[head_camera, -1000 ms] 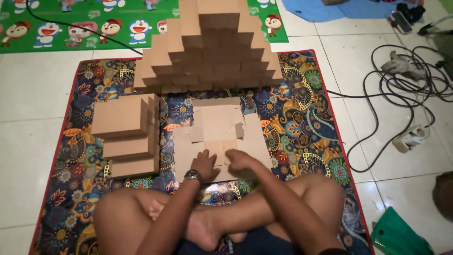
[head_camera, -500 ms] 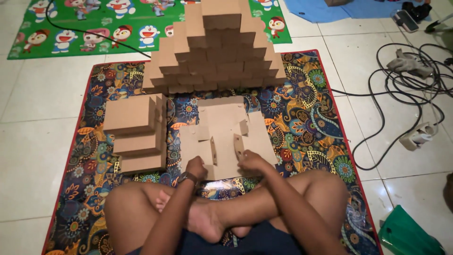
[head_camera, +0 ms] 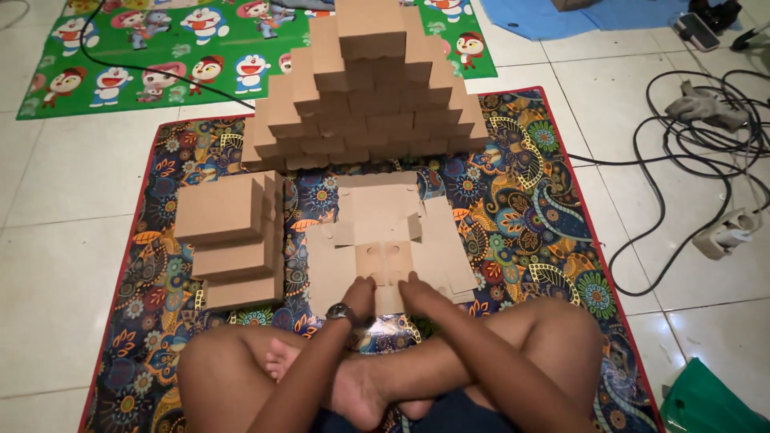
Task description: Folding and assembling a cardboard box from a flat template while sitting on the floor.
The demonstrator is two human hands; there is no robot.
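Now, hands: left hand [head_camera: 360, 290] and right hand [head_camera: 420, 290] spread flat, pressing the flat cardboard box [head_camera: 385, 240].
Risk: uneven pressure may crease flaps crookedly.
Nearby: box pyramid [head_camera: 365, 88] could topple if nudged.

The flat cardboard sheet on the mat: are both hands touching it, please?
Touching. The head view shows the left hand and right hand pressing fingers onto the flat cardboard sheet.

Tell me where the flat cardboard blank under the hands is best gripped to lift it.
Probably by the near edge of the flat cardboard blank, from the person's side: it lies flat on the mat, and the left hand and right hand already rest there; its far flaps look floppy.
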